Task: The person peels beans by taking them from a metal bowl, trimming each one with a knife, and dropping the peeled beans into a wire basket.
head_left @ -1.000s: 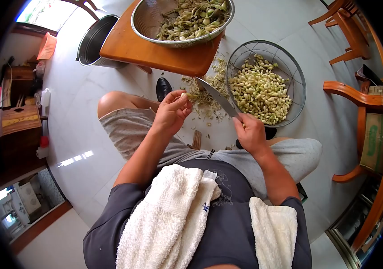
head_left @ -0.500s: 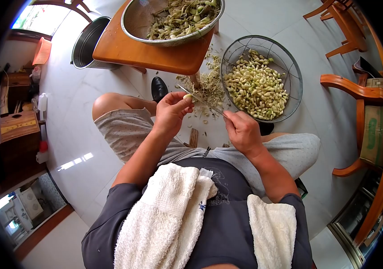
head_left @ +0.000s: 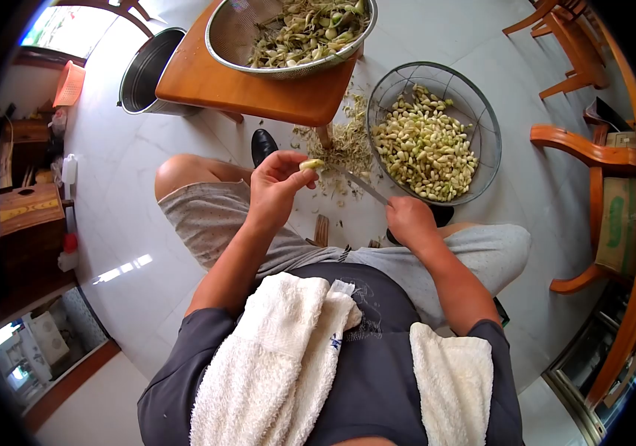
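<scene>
My left hand pinches a small pale, yellowish-green bulb between thumb and fingertips, above the floor between my knees. My right hand is closed round the handle of a knife; the handle itself is hidden in the fist. The thin blade points up and left toward the bulb, its tip a little apart from it. Beyond my right hand, a round wire basket on the floor holds many trimmed bulbs. Loose stalk and root trimmings lie scattered beneath my hands.
A metal colander of untrimmed bulbs stands on a wooden stool ahead. Left of it is a dark metal bucket. Wooden chairs and a cardboard box line the right side. Towels hang over my shirt.
My right hand has moved slightly right and down, drawing the knife away from the bulb. My left hand has shifted a little left, and the bulb now shows more fully.
</scene>
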{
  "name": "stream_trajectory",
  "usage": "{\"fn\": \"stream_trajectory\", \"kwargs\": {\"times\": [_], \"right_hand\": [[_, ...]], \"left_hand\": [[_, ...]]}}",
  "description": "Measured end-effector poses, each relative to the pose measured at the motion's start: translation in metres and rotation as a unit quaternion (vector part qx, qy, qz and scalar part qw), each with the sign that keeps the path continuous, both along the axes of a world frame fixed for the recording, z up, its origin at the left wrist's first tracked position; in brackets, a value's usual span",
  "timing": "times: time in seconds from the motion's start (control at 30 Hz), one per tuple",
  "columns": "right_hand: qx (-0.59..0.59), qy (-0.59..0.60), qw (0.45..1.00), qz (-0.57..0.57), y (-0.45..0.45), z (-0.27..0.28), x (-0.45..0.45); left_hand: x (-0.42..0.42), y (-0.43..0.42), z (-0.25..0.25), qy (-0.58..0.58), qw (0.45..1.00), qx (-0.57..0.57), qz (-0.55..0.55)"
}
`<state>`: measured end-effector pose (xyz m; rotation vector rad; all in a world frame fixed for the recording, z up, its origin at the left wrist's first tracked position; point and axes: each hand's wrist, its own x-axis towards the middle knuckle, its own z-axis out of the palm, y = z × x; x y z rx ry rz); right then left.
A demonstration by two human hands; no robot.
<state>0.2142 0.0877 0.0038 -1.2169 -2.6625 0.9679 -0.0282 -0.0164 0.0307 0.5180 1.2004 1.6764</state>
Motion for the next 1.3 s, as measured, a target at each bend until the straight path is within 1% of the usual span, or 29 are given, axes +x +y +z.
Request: {"fn": "stream_trajectory", "kwargs": {"times": [0.1,0.2,0.3,0.4,0.5,0.63,0.73,0.9,0.93,1.0,1.07,1.13,1.23,1.3], "right_hand": [[-0.015,0.024,0.999,-0.03,0.003,0.001,-0.005],[-0.038,0.031,0.998,-0.046,0.005,0.005,-0.009],[-0.002,0.142,0.988,-0.053,0.005,0.014,-0.01],[0.136,0.261,0.956,-0.005,0.001,0.028,-0.014],[0.165,0.244,0.955,0.023,-0.003,0.041,-0.015],[0.211,0.226,0.95,0.049,-0.007,0.042,-0.016],[0.222,0.177,0.958,0.048,-0.008,0.038,-0.016],[0.233,0.163,0.957,0.054,-0.01,0.033,-0.017],[0.238,0.156,0.957,0.054,-0.01,0.031,-0.017],[0.248,0.185,0.95,0.038,-0.009,0.012,-0.013],[0.219,0.166,0.961,0.004,-0.006,0.0,-0.006],[0.15,0.099,0.983,-0.045,-0.003,0.011,-0.008],[0.134,0.149,0.979,-0.024,-0.005,0.024,-0.012],[0.153,0.181,0.971,0.004,-0.01,0.037,-0.018]], "left_hand": [[0.0,0.002,0.001,-0.04,0.998,0.038,-0.005],[0.0,0.004,0.003,-0.05,0.997,0.047,-0.02],[-0.001,0.008,0.005,-0.054,0.998,0.038,-0.015],[0.004,0.012,0.002,-0.013,1.0,-0.003,0.007],[0.016,0.015,0.0,0.033,0.998,-0.038,0.024],[0.028,0.02,-0.003,0.06,0.997,-0.037,0.045],[0.033,0.021,0.002,0.068,0.996,-0.039,0.053],[0.034,0.019,0.002,0.063,0.995,-0.051,0.063],[0.032,0.018,-0.001,0.078,0.993,-0.058,0.059],[0.026,0.015,-0.006,0.109,0.99,-0.073,0.051],[0.028,0.015,0.002,0.096,0.99,-0.073,0.074],[0.025,0.015,0.006,0.079,0.99,-0.07,0.089],[0.022,0.011,-0.002,0.031,0.993,-0.071,0.093],[0.022,0.011,-0.006,-0.018,0.992,-0.088,0.089]]}}
